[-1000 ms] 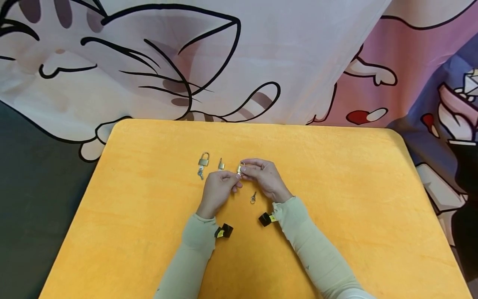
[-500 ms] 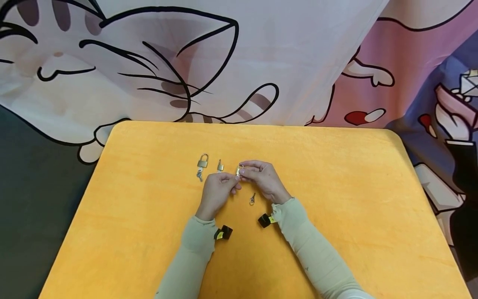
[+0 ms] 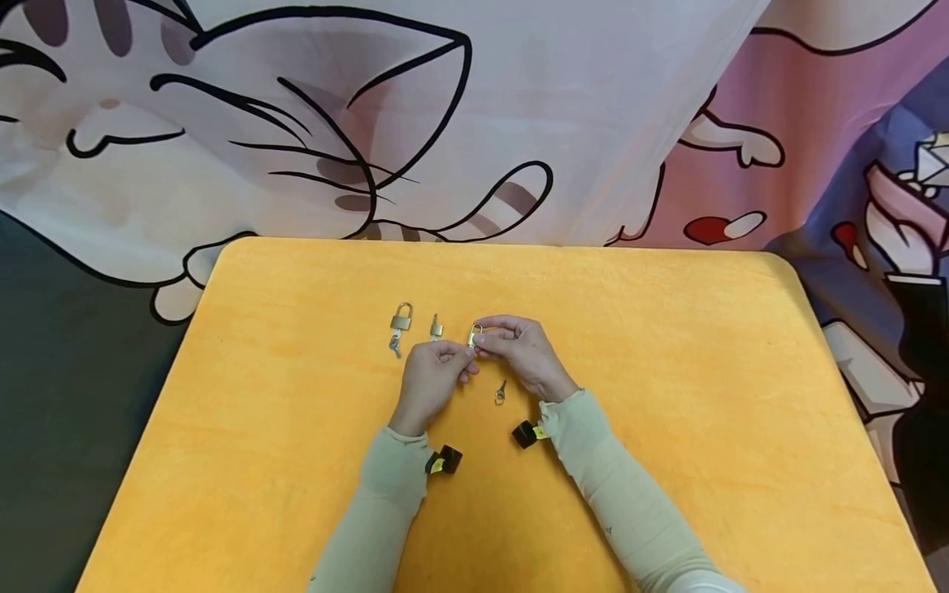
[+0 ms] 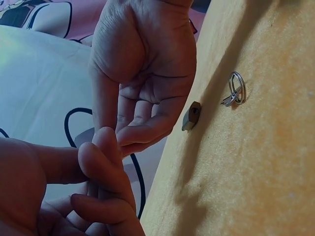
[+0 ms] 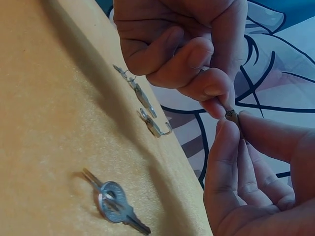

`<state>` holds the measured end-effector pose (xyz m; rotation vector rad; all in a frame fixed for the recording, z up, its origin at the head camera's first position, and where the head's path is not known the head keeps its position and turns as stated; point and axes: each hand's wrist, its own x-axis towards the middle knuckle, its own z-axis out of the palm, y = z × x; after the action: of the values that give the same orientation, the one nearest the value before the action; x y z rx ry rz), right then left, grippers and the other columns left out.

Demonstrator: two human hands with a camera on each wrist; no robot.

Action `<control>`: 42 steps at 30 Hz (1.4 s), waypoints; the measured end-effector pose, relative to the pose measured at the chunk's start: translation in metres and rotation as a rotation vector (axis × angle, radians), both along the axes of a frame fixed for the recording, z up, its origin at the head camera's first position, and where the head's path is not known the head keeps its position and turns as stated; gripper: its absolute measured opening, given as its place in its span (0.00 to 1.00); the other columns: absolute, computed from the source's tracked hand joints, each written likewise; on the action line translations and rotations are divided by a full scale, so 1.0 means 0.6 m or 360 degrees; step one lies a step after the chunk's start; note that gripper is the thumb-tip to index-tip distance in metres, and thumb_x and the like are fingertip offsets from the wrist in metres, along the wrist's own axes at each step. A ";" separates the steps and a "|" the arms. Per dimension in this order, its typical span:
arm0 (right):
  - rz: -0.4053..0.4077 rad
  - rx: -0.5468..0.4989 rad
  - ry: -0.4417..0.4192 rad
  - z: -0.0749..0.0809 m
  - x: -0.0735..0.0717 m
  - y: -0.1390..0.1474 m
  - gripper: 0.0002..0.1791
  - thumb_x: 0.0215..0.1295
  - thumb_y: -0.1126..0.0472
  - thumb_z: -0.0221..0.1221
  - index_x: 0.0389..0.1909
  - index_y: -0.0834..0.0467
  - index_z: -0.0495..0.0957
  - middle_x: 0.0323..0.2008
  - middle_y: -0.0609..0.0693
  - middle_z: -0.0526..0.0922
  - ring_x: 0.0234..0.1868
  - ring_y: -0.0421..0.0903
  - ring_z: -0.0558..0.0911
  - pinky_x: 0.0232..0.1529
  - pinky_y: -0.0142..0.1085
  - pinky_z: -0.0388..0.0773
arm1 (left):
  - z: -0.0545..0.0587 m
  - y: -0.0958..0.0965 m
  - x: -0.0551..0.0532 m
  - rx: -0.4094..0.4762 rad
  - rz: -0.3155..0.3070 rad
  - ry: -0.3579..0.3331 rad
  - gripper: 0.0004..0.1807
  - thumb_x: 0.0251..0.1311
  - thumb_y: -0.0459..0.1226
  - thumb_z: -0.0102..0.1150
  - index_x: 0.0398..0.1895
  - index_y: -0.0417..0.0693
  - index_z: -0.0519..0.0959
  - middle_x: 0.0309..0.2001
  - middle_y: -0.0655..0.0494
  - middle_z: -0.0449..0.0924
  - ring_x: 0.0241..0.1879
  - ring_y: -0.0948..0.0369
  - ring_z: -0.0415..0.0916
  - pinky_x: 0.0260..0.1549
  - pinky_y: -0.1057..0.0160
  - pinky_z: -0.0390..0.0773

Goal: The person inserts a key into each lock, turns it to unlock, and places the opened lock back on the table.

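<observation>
My right hand (image 3: pixel 522 350) pinches a small brass padlock (image 3: pixel 474 333) by its body, with its shackle pointing up and away. In the right wrist view, the keyhole end of this padlock (image 5: pixel 232 116) shows between the right thumb and finger. My left hand (image 3: pixel 436 375) meets it at that end, pinching what looks like a key, mostly hidden by the fingertips. Close to the right wrist, a loose key (image 3: pixel 500 394) on a ring lies on the table. Left of the hands are a bigger padlock (image 3: pixel 401 321) with keys (image 3: pixel 396 344) and a smaller padlock (image 3: pixel 436 329).
A yellow cloth covers the table (image 3: pixel 667 395). In the left wrist view, a small metal block (image 4: pixel 192 116) with a hole, like a padlock body, sits beyond the key ring. Behind the table hangs a printed curtain (image 3: pixel 593 99).
</observation>
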<state>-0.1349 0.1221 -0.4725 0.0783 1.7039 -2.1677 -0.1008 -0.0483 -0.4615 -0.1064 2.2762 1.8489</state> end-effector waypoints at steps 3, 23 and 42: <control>-0.0004 0.0021 0.0001 -0.001 0.000 -0.001 0.18 0.66 0.74 0.61 0.56 0.73 0.77 0.34 0.53 0.88 0.36 0.44 0.88 0.45 0.39 0.84 | -0.001 0.000 0.000 -0.0048 -0.0002 0.0020 0.12 0.68 0.36 0.62 0.35 0.34 0.86 0.23 0.51 0.85 0.26 0.45 0.82 0.25 0.64 0.74; -0.0101 0.0093 -0.0029 0.001 0.000 -0.006 0.15 0.64 0.73 0.63 0.51 0.75 0.81 0.40 0.60 0.88 0.35 0.45 0.88 0.44 0.41 0.84 | 0.003 0.004 -0.001 -0.0361 -0.0018 0.0117 0.11 0.67 0.39 0.63 0.31 0.41 0.87 0.20 0.62 0.84 0.21 0.52 0.80 0.16 0.66 0.66; -0.0072 0.0169 -0.0002 -0.003 -0.001 -0.003 0.13 0.64 0.71 0.65 0.49 0.74 0.82 0.40 0.58 0.88 0.33 0.43 0.87 0.39 0.35 0.84 | 0.000 0.007 0.001 -0.0483 -0.0003 0.0250 0.11 0.65 0.40 0.65 0.27 0.43 0.88 0.19 0.64 0.83 0.19 0.64 0.78 0.19 0.65 0.70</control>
<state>-0.1358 0.1203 -0.4746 0.1476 1.8330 -2.1072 -0.1003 -0.0443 -0.4618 -0.0050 2.6499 1.5463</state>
